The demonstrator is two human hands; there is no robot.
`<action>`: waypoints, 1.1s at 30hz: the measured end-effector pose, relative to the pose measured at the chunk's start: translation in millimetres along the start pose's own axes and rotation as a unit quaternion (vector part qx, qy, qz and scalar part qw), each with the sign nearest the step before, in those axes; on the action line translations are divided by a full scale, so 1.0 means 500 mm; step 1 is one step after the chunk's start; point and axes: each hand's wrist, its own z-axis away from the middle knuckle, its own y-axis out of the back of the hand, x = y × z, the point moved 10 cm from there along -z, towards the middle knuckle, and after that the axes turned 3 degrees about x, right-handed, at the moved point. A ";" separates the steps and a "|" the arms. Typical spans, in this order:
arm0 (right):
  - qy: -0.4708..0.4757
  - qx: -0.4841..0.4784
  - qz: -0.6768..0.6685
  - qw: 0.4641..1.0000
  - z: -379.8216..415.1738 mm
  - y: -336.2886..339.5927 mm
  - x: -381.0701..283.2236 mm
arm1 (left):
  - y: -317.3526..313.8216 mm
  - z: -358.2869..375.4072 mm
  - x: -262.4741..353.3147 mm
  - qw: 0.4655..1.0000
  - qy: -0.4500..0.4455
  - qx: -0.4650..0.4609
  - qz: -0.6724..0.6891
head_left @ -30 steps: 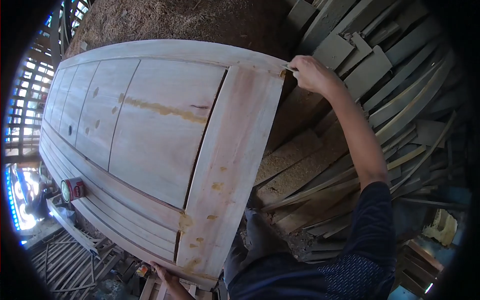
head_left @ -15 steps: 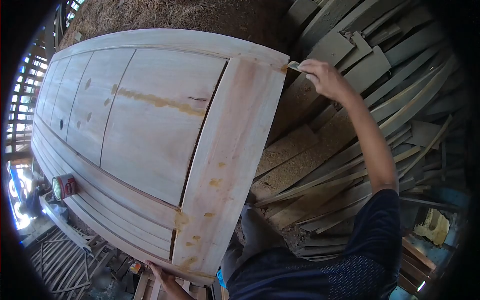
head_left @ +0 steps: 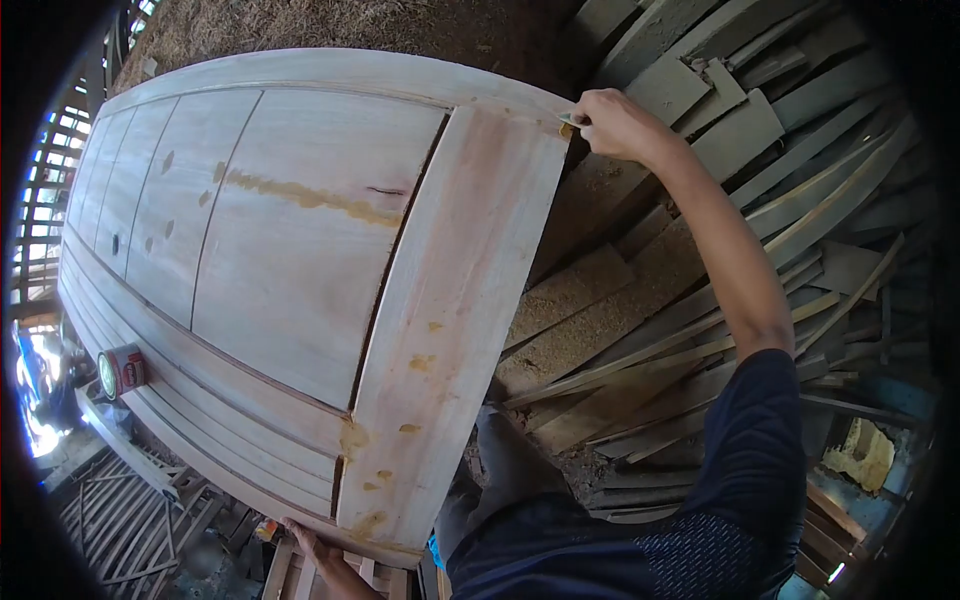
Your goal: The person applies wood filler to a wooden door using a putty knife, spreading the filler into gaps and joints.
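Observation:
A large pale wooden door [head_left: 300, 260] with panels lies flat before me, marked with yellowish-brown filler streaks [head_left: 310, 196] and spots. At its far right corner, my right hand [head_left: 615, 125] is closed round a small putty knife [head_left: 570, 122]. The knife's tip meets the door's end edge, where a dab of yellowish filler [head_left: 566, 130] shows. My left hand [head_left: 312, 548] is at the near long edge, its fingers partly hidden. A small orange-and-white thing [head_left: 267, 528] is right by those fingertips; I cannot tell whether the hand holds it.
A red and white tin [head_left: 121, 372] stands on the door's left near side. Stacked boards and offcuts [head_left: 690, 300] fill the floor to the right. Sawdust and shavings [head_left: 330, 25] lie beyond the door. Wooden slats [head_left: 120, 530] are at the lower left.
My right hand has shifted slightly left and up and turned, bringing the putty knife onto the corner's end edge. The door sits slightly further left and up in view.

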 end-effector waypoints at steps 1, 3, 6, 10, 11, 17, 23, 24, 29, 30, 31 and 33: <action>-0.030 -0.043 0.005 0.999 -0.001 -0.018 0.001 | -0.001 -0.005 -0.003 1.000 0.004 -0.011 0.009; -0.058 -0.089 0.007 0.994 0.013 -0.024 -0.021 | 0.000 0.003 0.000 1.000 0.008 -0.019 0.015; -0.068 -0.139 0.041 0.987 0.049 0.000 -0.037 | -0.007 0.007 0.005 1.000 -0.004 -0.006 -0.006; -0.006 -0.045 -0.107 0.993 0.090 0.027 0.040 | -0.008 -0.003 0.001 0.999 -0.006 -0.034 -0.005; 0.014 0.015 -0.141 0.990 0.100 0.032 0.052 | -0.011 0.006 -0.003 1.000 0.016 -0.012 0.002; 0.067 0.160 -0.172 0.970 0.140 -0.040 0.066 | -0.013 0.018 0.013 0.999 -0.015 0.020 -0.023; 0.099 0.133 -0.027 0.986 0.123 -0.038 0.102 | 0.017 -0.008 0.000 1.000 -0.004 0.019 -0.005; 0.098 0.133 -0.027 0.986 0.123 -0.017 0.097 | 0.017 -0.009 0.000 1.000 -0.004 0.019 -0.005; 0.096 0.144 -0.083 0.981 0.089 0.021 0.048 | 0.073 -0.048 -0.011 0.998 -0.018 0.061 -0.031; 0.089 0.132 -0.091 0.983 0.077 0.017 0.035 | 0.069 -0.044 -0.008 0.998 -0.018 0.060 -0.031; 0.088 0.133 -0.091 0.983 0.070 0.020 0.021 | 0.061 -0.036 -0.006 0.998 -0.007 0.057 -0.040; -0.049 -0.004 -0.050 0.998 0.058 -0.030 0.036 | 0.050 -0.026 -0.005 0.997 0.004 0.055 -0.052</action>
